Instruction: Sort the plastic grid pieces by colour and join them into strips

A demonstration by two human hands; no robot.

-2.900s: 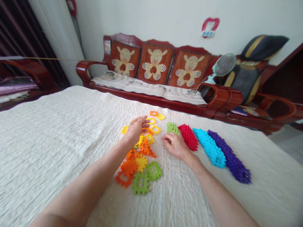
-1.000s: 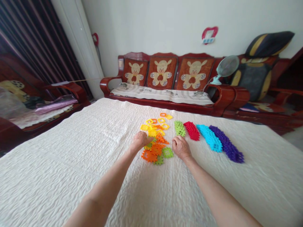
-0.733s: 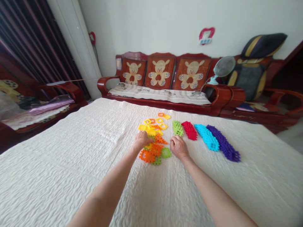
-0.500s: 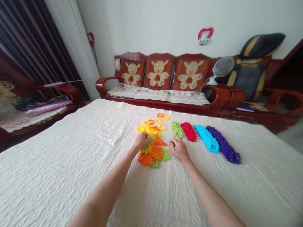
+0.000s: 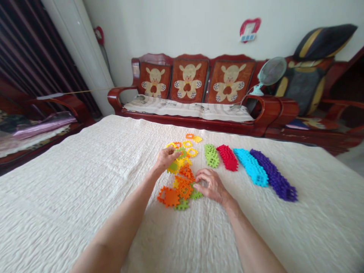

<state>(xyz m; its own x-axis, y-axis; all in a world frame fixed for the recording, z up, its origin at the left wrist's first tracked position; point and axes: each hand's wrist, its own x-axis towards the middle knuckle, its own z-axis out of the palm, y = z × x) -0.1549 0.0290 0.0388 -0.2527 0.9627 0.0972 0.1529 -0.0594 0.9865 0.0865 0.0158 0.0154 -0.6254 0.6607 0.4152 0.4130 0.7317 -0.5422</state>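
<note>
A loose pile of flat plastic puzzle tiles (image 5: 182, 182), orange, yellow and green, lies on a white quilted bedspread (image 5: 85, 182). My left hand (image 5: 166, 157) is closed on a green tile (image 5: 181, 153) at the pile's far side. My right hand (image 5: 209, 185) rests on the pile's right edge, fingers curled down onto a green tile (image 5: 196, 195). To the right lie sorted rows: green (image 5: 212, 155), red (image 5: 227, 157), cyan (image 5: 251, 167), purple (image 5: 274, 180).
A dark red wooden sofa (image 5: 199, 94) with bear-print cushions runs along the bed's far edge. A small fan (image 5: 269, 74) stands at its right arm. A wooden chair (image 5: 57, 113) with pink cloth is at the left. A curtain hangs at far left.
My left hand has lifted a green tile from the pile's far side. My right hand has moved nearer and onto the pile's right edge. The camera tilted slightly.
</note>
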